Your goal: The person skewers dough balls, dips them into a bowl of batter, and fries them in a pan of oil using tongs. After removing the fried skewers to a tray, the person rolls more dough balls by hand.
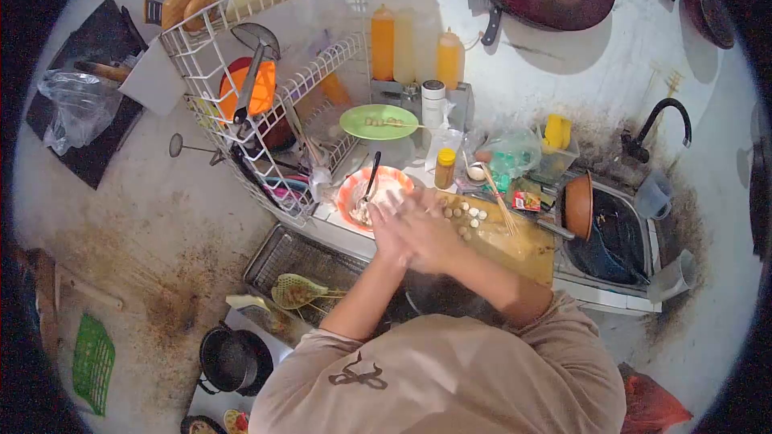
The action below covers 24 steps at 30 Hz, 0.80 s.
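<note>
My left hand (388,235) and my right hand (432,233) are pressed together, palm to palm, at the near right rim of an orange-and-white bowl (347,197). Their fingers are stretched out and a little blurred. Whether anything lies between the palms is hidden. Inside the bowl is a pale, pasty mixture (388,186), with a black-handled spoon (373,173) standing in it. To the right of my hands, several small round balls (474,214), some white and some brownish, rest on a wooden cutting board (523,251).
Chopsticks (500,202) lie across the board, near a knife (555,228). Behind stand a yellow-capped jar (445,169) and a green plate (362,122) with a skewer of balls. A white dish rack (233,72) rises at left; the sink (615,233) holds a brown pan (577,207).
</note>
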Available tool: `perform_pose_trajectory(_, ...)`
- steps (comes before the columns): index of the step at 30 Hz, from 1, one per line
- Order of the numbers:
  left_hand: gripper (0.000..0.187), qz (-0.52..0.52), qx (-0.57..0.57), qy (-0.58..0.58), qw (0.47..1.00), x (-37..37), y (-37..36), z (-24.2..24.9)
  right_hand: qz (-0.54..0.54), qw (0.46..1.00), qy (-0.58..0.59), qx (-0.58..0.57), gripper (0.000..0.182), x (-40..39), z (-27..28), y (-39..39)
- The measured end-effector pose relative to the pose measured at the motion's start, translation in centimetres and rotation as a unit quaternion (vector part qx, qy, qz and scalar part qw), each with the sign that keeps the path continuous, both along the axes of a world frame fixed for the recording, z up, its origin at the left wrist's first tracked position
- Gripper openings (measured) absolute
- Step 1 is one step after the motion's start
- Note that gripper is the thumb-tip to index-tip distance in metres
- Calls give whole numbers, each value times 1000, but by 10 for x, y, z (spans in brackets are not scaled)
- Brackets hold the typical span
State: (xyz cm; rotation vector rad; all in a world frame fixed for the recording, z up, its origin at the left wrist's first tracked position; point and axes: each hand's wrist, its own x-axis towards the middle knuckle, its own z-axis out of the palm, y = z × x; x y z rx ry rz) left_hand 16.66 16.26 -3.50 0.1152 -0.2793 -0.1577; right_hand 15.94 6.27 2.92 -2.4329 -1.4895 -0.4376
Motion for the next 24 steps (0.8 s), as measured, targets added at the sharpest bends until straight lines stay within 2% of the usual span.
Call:
perform_pose_trajectory(3,63,7,-40,21,999,-12,-16,11,-72,993,-32,88,85,22,-9,-1)
perform_pose_trajectory(4,63,11,-40,23,999,-13,-24,12,-59,998,14,22,85,25,-11,2)
perform_pose_trajectory(7,65,4,-48,1,999,-14,-24,10,48,999,-13,4,85,-5,-1,4)
perform_pose_trajectory(8,66,3,-55,-6,998,-15,-20,8,83,996,15,18,85,-10,-10,1)
perform_pose_trajectory(10,67,-5,-77,-25,997,-18,-18,6,21,999,15,-43,86,-4,-20,-11)
perform_pose_trajectory(11,68,-17,-100,-44,994,-19,-18,6,-9,997,12,-75,86,0,-22,-14)
perform_pose_trajectory(12,68,-38,-168,-96,980,-20,-26,7,-67,997,33,-20,88,1,-14,-11)
perform_pose_trajectory(13,69,-104,-276,-180,938,-23,-36,17,-54,998,34,-16,86,8,-17,-8)
perform_pose_trajectory(14,71,68,49,70,994,-34,-42,27,-42,998,34,-10,85,16,-25,-6)
perform_pose_trajectory(15,71,66,90,115,987,-31,-43,24,-31,999,32,-5,84,20,-29,-5)
perform_pose_trajectory(16,71,59,69,98,991,-22,-45,14,-21,996,89,4,95,4,-9,2)
perform_pose_trajectory(18,71,55,42,72,995,-15,-34,2,45,999,28,-11,84,-3,-18,-1)
perform_pose_trajectory(20,71,55,35,62,996,-16,-26,-6,91,995,2,-47,85,-2,-29,-6)
perform_pose_trajectory(24,71,87,113,95,985,-14,-33,-21,-34,988,-70,-135,83,0,-24,5)
